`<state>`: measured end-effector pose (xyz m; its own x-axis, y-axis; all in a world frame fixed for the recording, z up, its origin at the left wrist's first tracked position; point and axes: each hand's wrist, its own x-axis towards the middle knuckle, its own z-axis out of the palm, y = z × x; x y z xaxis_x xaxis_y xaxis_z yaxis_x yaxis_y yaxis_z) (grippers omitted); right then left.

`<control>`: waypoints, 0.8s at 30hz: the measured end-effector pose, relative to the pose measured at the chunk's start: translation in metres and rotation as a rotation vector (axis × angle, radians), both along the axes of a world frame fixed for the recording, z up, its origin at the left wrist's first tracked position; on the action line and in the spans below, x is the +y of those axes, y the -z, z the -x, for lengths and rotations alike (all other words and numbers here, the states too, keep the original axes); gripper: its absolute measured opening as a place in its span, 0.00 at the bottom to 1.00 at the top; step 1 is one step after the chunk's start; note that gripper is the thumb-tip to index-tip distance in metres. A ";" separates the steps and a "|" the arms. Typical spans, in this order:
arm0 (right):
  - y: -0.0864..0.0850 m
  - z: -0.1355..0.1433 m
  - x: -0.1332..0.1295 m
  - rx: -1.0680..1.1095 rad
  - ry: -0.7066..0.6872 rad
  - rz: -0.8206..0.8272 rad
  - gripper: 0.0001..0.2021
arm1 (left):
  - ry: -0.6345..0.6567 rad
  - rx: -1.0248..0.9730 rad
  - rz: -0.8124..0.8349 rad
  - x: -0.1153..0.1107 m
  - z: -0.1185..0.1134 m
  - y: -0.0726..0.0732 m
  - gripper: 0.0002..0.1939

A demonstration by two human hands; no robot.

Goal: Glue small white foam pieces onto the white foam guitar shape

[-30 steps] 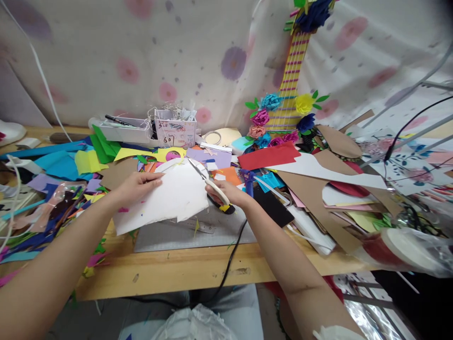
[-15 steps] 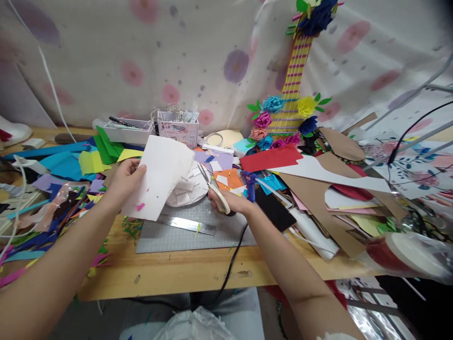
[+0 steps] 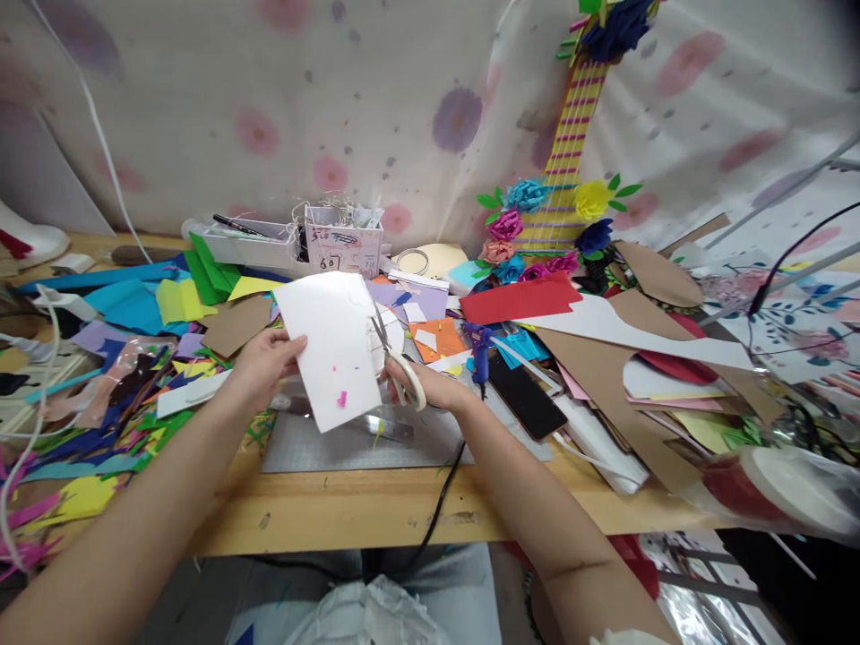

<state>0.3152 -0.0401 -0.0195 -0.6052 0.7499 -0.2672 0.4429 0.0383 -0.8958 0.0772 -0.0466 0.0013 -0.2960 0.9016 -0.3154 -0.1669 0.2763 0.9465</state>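
Note:
A white sheet [image 3: 329, 345] with a few pink specks hangs tilted over the mat, its left edge pinched by my left hand [image 3: 272, 358]. My right hand [image 3: 423, 385] is closed round the cream handles of a pair of scissors [image 3: 407, 376]. Their blades point up and away at the sheet's right edge; whether they touch it I cannot tell. Beneath lies a grey cutting mat [image 3: 288, 452] with a metal ruler [image 3: 396, 430] on it. Behind the sheet, most of a white round piece [image 3: 395, 333] with paper bits is hidden.
A blue glue gun [image 3: 479, 354] and a black phone [image 3: 528, 394] lie right of the mat. Coloured scraps [image 3: 81, 466] cover the left side. At the back stand a white box [image 3: 346, 242] and a paper-flower guitar [image 3: 574, 134]. A black cable [image 3: 440, 502] crosses the table's front edge.
My left hand has brought the sheet rightward and a little down, so it now covers most of the round piece. The scissors have shifted slightly left, to the sheet's edge.

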 end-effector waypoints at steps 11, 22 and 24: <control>-0.007 -0.020 0.009 -0.095 0.002 0.055 0.33 | 0.035 -0.064 -0.010 -0.001 -0.032 0.022 0.13; 0.005 -0.022 0.012 -0.071 0.103 -0.008 0.27 | 0.111 0.023 -0.046 -0.009 -0.033 0.025 0.20; 0.009 -0.023 0.013 -0.034 0.131 0.005 0.27 | 0.121 0.034 -0.051 -0.008 -0.031 0.025 0.21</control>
